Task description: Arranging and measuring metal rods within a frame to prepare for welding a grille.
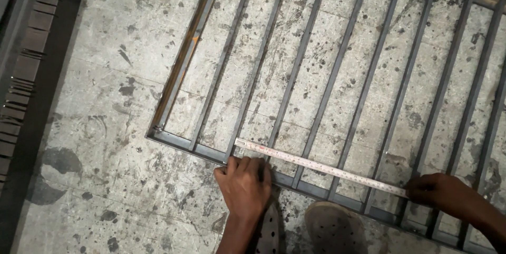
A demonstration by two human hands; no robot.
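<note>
2 hands in my view, both on a tape measure (321, 167) stretched across the near edge of a steel grille (337, 75) lying flat on a stained concrete floor (95, 143). Left hand (243, 183) sits at the near rail, fingers together and curled, pressing down by the tape's hook end, which rests right where 1 of the bars meets the rail. Right hand (437, 191) is off to the right, closed on the far end of the tape; I can't tell if the case is in the palm, it's hidden under the fingers. Tape runs slightly diagonal, left end farther from me, right end nearer, crossing approx 4 bars. Grille itself: long frame w/ parallel bars running away from me, left corner near the middle of the shot. A shoe toe (333, 225) is just near of the rail, between the 2 arms. Dark strip of stacked metal pieces (21, 69) along the far left.

Risks as I judge them: the hook doesn't look latched on anything, so if the left hand eases off, the tape could slide or snap back toward the right hand. The diagonal lie could also give a long reading vs a square one. The bars are thin and the tape may rock on them.
</note>
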